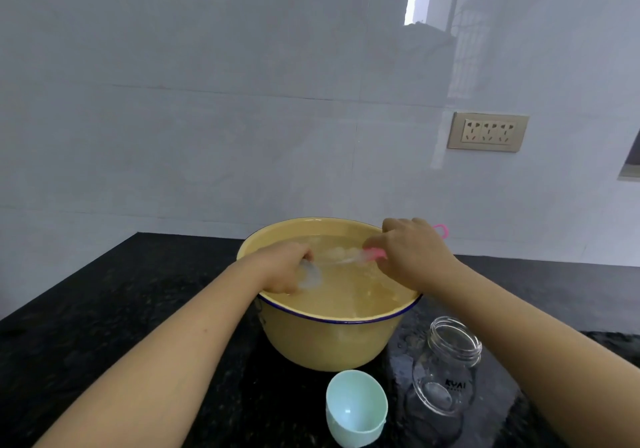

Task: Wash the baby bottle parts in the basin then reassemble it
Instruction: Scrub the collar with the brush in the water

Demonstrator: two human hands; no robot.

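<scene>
A yellow basin [332, 343] with a blue rim holds cloudy water on the black counter. Over its left side my left hand [284, 267] grips a small clear bottle part [310, 276], blurred by motion. My right hand [412, 250] holds a pink-handled brush [375, 253] over the water, its pale bristles pointing toward the clear part. The handle's pink loop [441, 230] sticks out behind the hand. The clear glass bottle [446, 368] stands open and upright in front of the basin at the right. A mint-green cap [356, 409] lies tilted beside it, opening up.
The black speckled counter [121, 309] is wet around the bottle and runs back to a white tiled wall. A triple wall socket [487, 131] sits at the right above the counter.
</scene>
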